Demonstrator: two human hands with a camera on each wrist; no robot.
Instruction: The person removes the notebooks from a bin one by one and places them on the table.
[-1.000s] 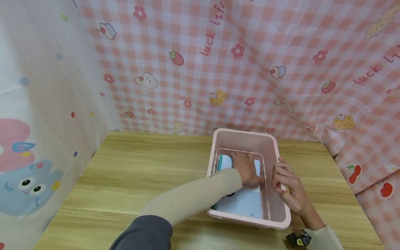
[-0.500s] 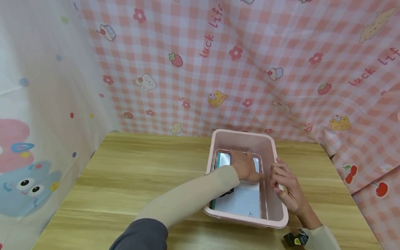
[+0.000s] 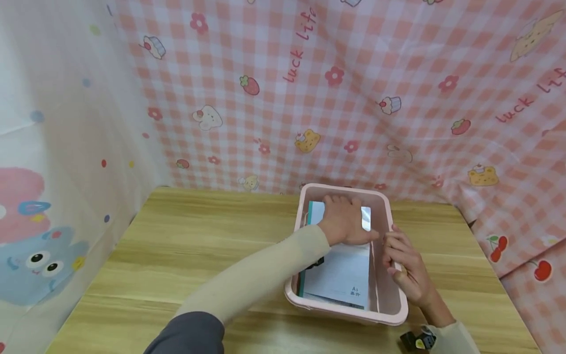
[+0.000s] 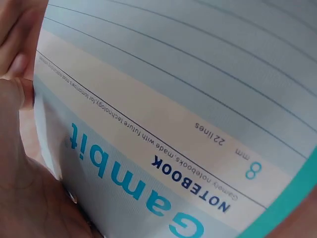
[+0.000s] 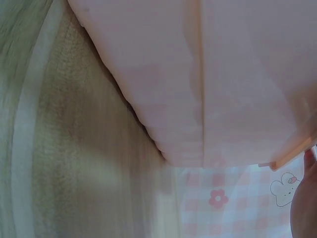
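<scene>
A pink plastic bin (image 3: 345, 311) stands on the table in the head view. Inside it is a notebook (image 3: 333, 275) with a pale cover and a teal spine; the left wrist view shows "Gambit NOTEBOOK" upside down on it. My left hand (image 3: 345, 221) reaches into the bin and grips the notebook at its far end, fingertips over the far edge and thumb toward the right side. A dark strip shows beneath the notebook's near edge; what it belongs to is hidden. My right hand (image 3: 408, 265) holds the bin's right rim with curled fingers.
The wood-grain table (image 3: 212, 236) spreads left of the bin. A pink checked cloth (image 3: 274, 108) hangs behind it, and a white printed curtain (image 3: 66, 147) at the left. Dark devices sit on both wrists.
The notebook has moved up and away from the bin's near side together with my left hand, uncovering the strip at its near edge. My right hand keeps its place on the rim.
</scene>
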